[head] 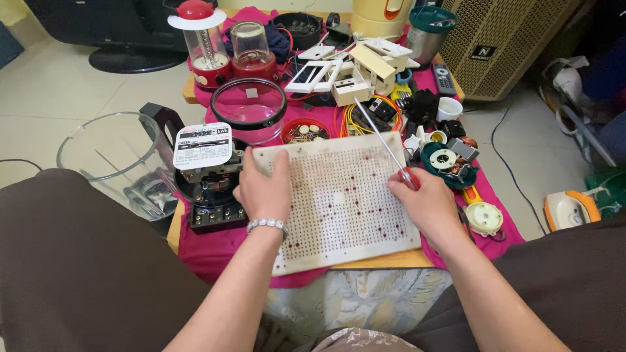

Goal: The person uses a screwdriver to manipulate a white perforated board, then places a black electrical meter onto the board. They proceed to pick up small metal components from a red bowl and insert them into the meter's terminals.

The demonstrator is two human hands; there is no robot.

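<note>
I see the white perforated board [339, 195] flat on the table [391, 261] between my hands: left hand [264, 189] pressing its left edge, right hand [427, 202] gripping a red-handled screwdriver [385, 143] at its right edge.

Both bare arms reach forward from the bottom, a little apart. The left hand [264, 189] lies palm down with its fingers bent, pressing flat. A shiny bracelet [267, 225] sits on that wrist. The right hand [427, 202] is curled into a fist, thumb on top, squeezing tight around something thin.
</note>
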